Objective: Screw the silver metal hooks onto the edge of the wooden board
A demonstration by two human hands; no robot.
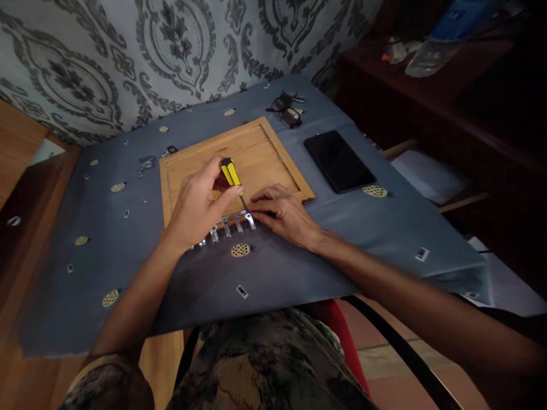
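A blue-grey cloth (294, 279) is printed with yellow pineapples and small word labels. On its right part a black phone (339, 161) is laid flat, its dark screen turned up. Dark glasses (292, 117) are set farther back, nearer the wall (175, 34), which is patterned in grey scrollwork. At the upper right, a blue-labelled bottle (448, 34) is supported by a dark reddish desk (470, 68), below which pale paper (429, 175) is seen.
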